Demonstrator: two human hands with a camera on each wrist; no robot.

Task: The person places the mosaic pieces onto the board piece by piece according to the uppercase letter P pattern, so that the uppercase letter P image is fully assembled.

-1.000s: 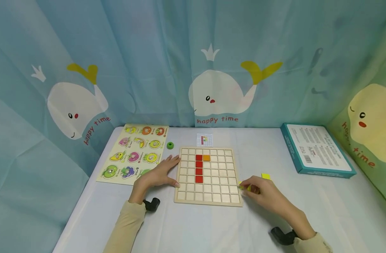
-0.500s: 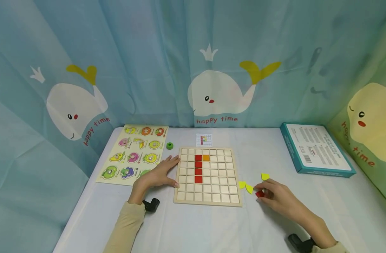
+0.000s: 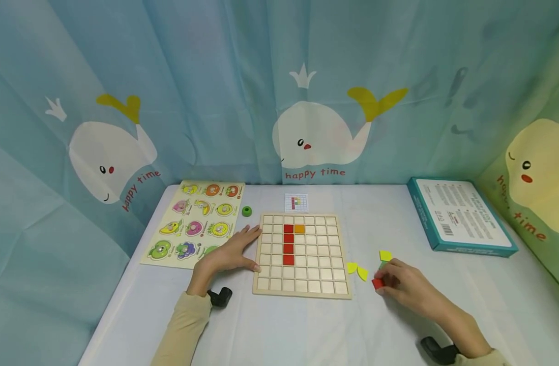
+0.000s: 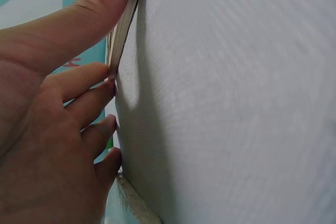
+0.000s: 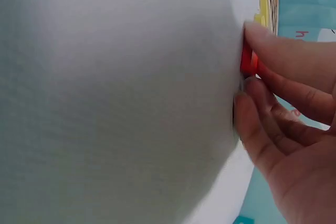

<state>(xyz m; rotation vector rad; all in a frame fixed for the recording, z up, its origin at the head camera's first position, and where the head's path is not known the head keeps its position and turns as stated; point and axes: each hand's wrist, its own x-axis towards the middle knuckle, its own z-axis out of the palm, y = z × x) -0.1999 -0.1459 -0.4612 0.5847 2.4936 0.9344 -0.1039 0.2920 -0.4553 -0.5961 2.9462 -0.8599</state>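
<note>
On the table stands a wooden grid board [image 3: 322,269] with a column of red tiles [image 3: 288,248] and one orange tile [image 3: 299,229] set in its cells. My left hand [image 3: 229,252] rests along the board's left edge, thumb and fingers spread and touching the rim. To the right of the board, my right hand [image 3: 409,287] pinches a red tile [image 3: 378,283] low at the tabletop; the right wrist view shows the thumb on the red tile [image 5: 247,59]. A green piece [image 3: 382,264] shows partly beside those fingers. Two yellow rounded pieces [image 3: 361,273] and a yellow square tile [image 3: 385,255] lie nearby.
A small pattern card [image 3: 296,203] lies behind the board. Left of it are a green ring-shaped piece [image 3: 246,211] and a fruit puzzle board [image 3: 165,231]. A teal box [image 3: 462,216] lies at the back right, before the whale-print curtain [image 3: 242,101].
My right hand has moved right from the yellow pieces, leaving them on the table, to the red tile. The green piece has come into view. My left hand stays put.
</note>
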